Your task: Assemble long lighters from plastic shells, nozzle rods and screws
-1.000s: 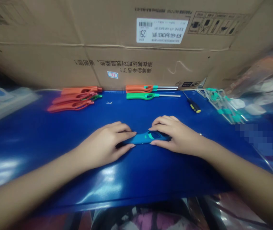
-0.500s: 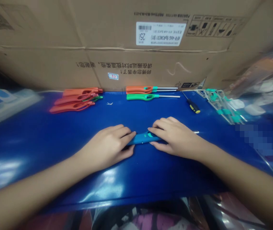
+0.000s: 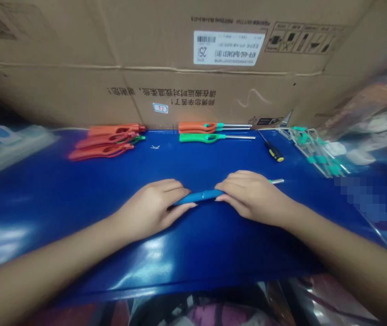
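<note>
A blue long-necked gas lighter (image 3: pixel 201 196) lies crosswise between my hands, just above or on the blue table. My left hand (image 3: pixel 157 202) is closed around its handle end, thumb along the near side. Closed on the other end is my right hand (image 3: pixel 253 194), which hides the trigger part. The lighter's metal tube tip with a bit of teal sticks out to the right past that hand. The narrow edge of the handle faces me.
Orange lighter handles (image 3: pixel 107 142) lie at the back left. Behind my hands sit an orange lighter (image 3: pixel 200 127) and a green lighter (image 3: pixel 198 138). A screwdriver (image 3: pixel 274 151) and several metal tubes with teal parts (image 3: pixel 321 154) lie right. A cardboard box (image 3: pixel 78 90) walls the back.
The blue lighter has been rolled so that its edge faces me, and its teal button no longer shows. My right hand has shifted slightly; both hands keep hold.
</note>
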